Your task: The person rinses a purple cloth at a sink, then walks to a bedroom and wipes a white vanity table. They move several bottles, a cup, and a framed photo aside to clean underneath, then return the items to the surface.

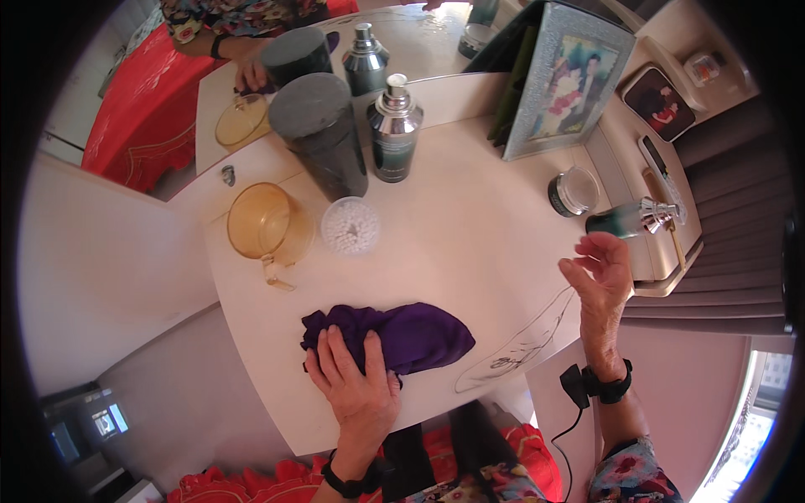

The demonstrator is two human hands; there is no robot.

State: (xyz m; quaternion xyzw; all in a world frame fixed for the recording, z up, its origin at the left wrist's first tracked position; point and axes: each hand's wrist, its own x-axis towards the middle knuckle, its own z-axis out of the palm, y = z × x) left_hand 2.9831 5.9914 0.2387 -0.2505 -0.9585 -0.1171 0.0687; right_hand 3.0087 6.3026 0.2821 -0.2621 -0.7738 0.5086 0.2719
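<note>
My left hand (355, 380) lies over a crumpled purple cloth (427, 339) near the front edge of the white dressing table (440, 251). Its fingers press the cloth from above, and part of the thumb is hidden. Off to the right, my right hand (600, 270) is raised with fingers apart and holds nothing. Just beyond its fingertips is a green bottle with a silver pump top (629, 219); whether they touch I cannot tell. Beside that bottle sits a small jar with a clear lid (573, 192).
At the left stand an amber glass mug (261, 220), a tub of cotton swabs (351, 226), a dark cylindrical container (321, 138) and another green pump bottle (395, 132). A mirror (434, 38) backs the table. A silver photo frame (516, 119) leans at the back right.
</note>
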